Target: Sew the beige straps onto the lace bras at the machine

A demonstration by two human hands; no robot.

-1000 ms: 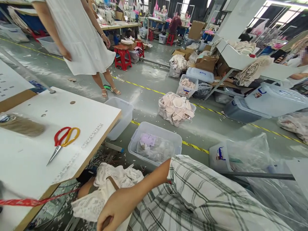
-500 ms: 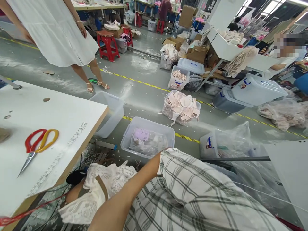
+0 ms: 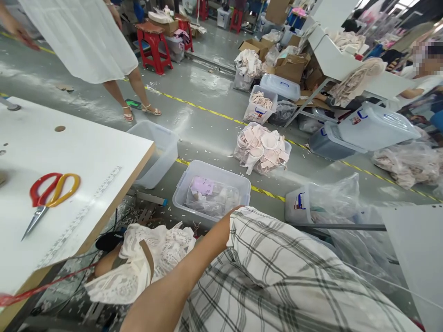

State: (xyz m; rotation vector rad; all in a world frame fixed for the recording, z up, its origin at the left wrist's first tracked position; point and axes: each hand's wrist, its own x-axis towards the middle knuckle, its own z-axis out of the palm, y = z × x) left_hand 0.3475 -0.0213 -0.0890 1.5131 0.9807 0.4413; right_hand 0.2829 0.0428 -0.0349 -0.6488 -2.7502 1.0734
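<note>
Neither my left hand nor my right hand shows. One bare forearm (image 3: 183, 276) runs from a plaid sleeve (image 3: 277, 249) down past the bottom edge, and its hand lies outside the picture. Beside this arm, white lace bra pieces (image 3: 162, 244) with a tan strip rest over my leg, below the table edge. On the white table (image 3: 86, 143) at left lies a pair of scissors (image 3: 51, 196) with one red and one yellow handle, apart from the arm. A red cord (image 3: 44, 283) hangs across the table's lower corner.
A clear bin (image 3: 212, 189) with bagged pieces stands beyond my arm, another (image 3: 155, 157) by the table corner. A bin heaped with beige pieces (image 3: 263, 145) sits across yellow floor tape. Someone in a white dress (image 3: 79, 41) stands at left. Stools (image 3: 154, 46) and boxes lie farther back.
The view has tilted slightly down, so most things sit a little higher in the picture. The standing person's hand at left has swung outward. The lace pieces and scissors keep their places.
</note>
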